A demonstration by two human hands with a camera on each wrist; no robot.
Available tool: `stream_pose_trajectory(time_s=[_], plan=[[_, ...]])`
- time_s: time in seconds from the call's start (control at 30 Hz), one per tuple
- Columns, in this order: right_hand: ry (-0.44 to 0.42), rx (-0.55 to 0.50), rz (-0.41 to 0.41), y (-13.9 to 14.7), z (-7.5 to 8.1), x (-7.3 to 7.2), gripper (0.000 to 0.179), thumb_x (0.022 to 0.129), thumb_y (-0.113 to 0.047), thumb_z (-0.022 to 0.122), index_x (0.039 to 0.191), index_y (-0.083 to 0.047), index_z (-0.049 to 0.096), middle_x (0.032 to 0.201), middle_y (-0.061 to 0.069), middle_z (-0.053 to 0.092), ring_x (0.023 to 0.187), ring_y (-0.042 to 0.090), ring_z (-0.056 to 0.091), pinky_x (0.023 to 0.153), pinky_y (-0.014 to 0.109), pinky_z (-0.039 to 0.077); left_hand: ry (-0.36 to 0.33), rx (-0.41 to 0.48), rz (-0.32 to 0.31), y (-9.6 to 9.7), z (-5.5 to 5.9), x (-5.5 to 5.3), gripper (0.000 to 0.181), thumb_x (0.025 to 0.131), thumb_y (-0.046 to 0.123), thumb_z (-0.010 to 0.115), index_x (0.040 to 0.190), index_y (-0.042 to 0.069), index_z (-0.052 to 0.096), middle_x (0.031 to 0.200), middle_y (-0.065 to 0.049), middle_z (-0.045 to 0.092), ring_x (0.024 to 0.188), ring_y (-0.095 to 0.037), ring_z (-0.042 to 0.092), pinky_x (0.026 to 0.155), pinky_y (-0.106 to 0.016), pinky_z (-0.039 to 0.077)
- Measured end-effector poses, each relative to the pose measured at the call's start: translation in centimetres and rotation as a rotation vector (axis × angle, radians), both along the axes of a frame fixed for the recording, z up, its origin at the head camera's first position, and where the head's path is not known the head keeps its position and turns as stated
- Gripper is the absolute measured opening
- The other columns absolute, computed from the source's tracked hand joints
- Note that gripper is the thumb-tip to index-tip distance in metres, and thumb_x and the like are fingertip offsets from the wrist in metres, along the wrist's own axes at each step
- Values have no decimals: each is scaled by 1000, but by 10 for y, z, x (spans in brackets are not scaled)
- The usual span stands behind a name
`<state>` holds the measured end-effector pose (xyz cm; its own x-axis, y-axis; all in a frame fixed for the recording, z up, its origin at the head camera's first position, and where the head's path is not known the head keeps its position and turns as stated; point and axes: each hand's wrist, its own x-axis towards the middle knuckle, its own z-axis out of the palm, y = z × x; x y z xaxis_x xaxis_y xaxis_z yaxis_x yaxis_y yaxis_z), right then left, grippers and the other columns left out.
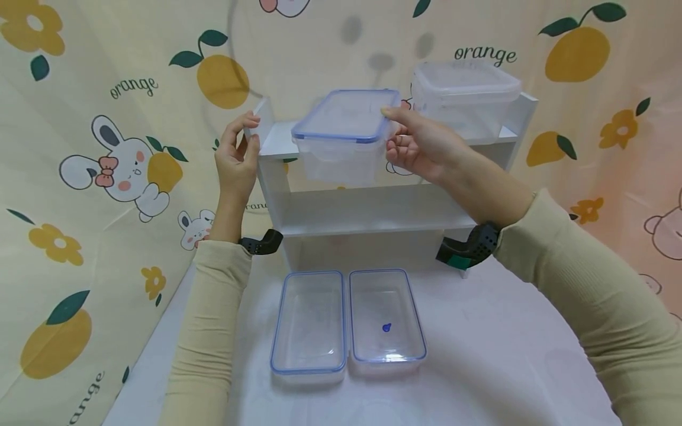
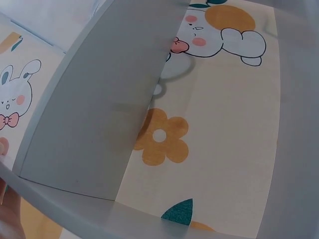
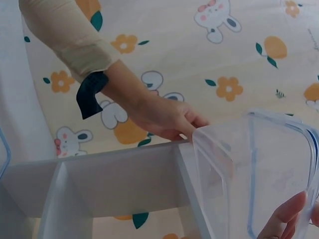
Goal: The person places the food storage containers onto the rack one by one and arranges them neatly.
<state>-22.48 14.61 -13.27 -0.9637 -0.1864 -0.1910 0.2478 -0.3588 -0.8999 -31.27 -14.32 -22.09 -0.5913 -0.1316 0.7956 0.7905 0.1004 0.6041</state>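
My right hand (image 1: 421, 142) holds a clear plastic food container (image 1: 341, 160) with a blue-edged lid. The thumb lies on the lid's right corner and the fingers curl against the side wall. In the head view the container overlaps the top board of a white shelf unit (image 1: 341, 213); the right wrist view shows it tilted by perspective, near the fingers. My left hand (image 1: 238, 151) grips the left side panel (image 1: 261, 121) of the unit near its top, fingers bent at the edge. The left wrist view mostly shows the unit's grey-looking boards (image 2: 99, 99).
Another lidded container (image 1: 466, 97) stands on the right end of the top board. Two open-looking blue-rimmed containers, left (image 1: 309, 322) and right (image 1: 386, 307), sit side by side on the white table (image 1: 479, 343); a small blue piece (image 1: 386, 327) shows in the right one. Printed cloth (image 1: 133, 248) hangs behind.
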Motion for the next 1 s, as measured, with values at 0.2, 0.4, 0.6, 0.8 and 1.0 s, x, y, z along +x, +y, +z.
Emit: stream_pose_trajectory(time_s=[0.2,0.4,0.6,0.8,1.0], plan=[[-25,36,-67,-4,-1,-6,42,86,-29,70,109,-12,40,83,3,45,65,11,49,53,17,48,-1,-15,15,-1,-1,0,18,93,0,50,107,4,60,114,15,61,135,-16,49,118,-29,37],[-6,0,-122,-8,-3,-13,43,84,-31,71,114,-18,43,93,2,43,74,11,47,56,15,48,-3,-17,19,-2,-2,0,18,93,0,50,107,4,60,114,15,61,135,-15,49,118,-29,37],[1,-74,-148,-9,-4,-13,55,81,-26,76,125,-20,45,110,6,49,91,14,49,61,16,49,4,-10,16,-2,-1,2,18,92,-1,50,106,4,61,113,15,61,135,-16,49,118,-30,37],[4,-156,-121,-7,-6,-8,63,82,-19,75,134,-11,41,119,7,49,103,15,50,64,18,51,12,-1,-4,-1,0,2,18,92,-2,50,104,5,61,112,15,61,135,-17,49,118,-31,38],[31,-160,-127,-6,-10,-3,59,83,-19,74,131,-7,43,114,7,50,103,16,50,65,19,52,16,-6,-1,-1,-1,-1,19,92,-2,49,105,6,61,112,15,61,135,-17,49,118,-31,37]])
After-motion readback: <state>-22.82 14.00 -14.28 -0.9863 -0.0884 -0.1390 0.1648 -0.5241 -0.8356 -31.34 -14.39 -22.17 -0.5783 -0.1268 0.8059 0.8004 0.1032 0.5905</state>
